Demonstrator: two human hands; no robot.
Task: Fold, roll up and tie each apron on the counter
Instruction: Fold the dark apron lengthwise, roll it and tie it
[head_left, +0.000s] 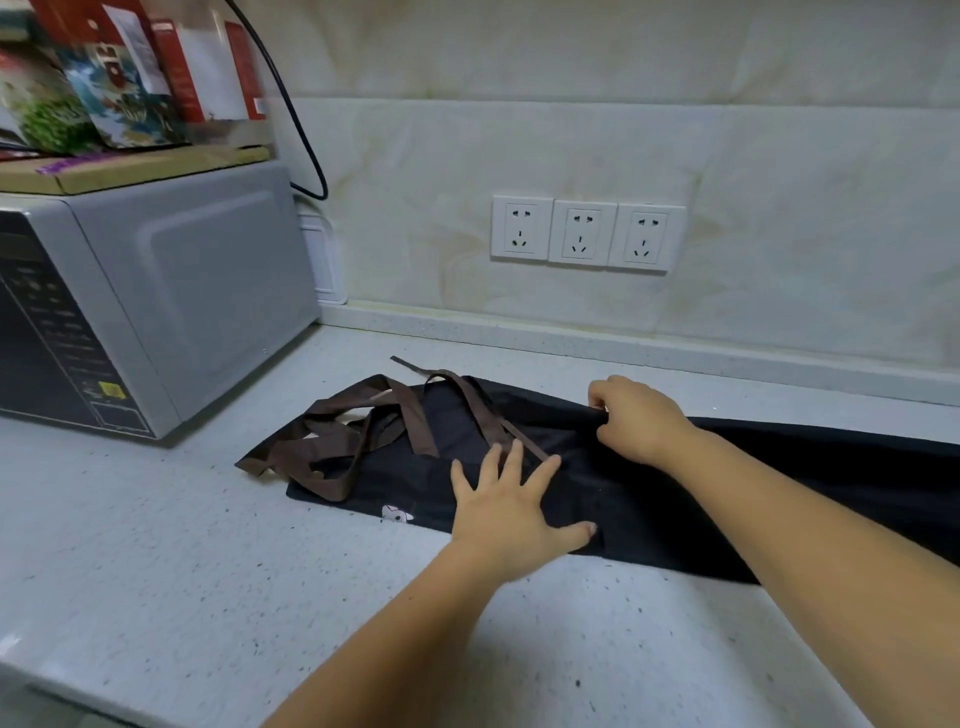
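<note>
Head view: black fabric apron (649, 499) lies folded lengthwise on speckled white counter (208, 545). Left hand (511, 514) presses it, fingers spread; right hand (636, 418) pinches its far edge. Risk: loose brown straps (332, 441) may tangle during rolling.

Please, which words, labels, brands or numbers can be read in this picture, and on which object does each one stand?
No text can be read here.
Grey microwave oven, dark control panel: labels too small and blurred.
Yellow sticker on that panel: blurred.
Red and white boxes above it: print blurred.
Black apron with brown straps: a small white emblem, no words.
</note>
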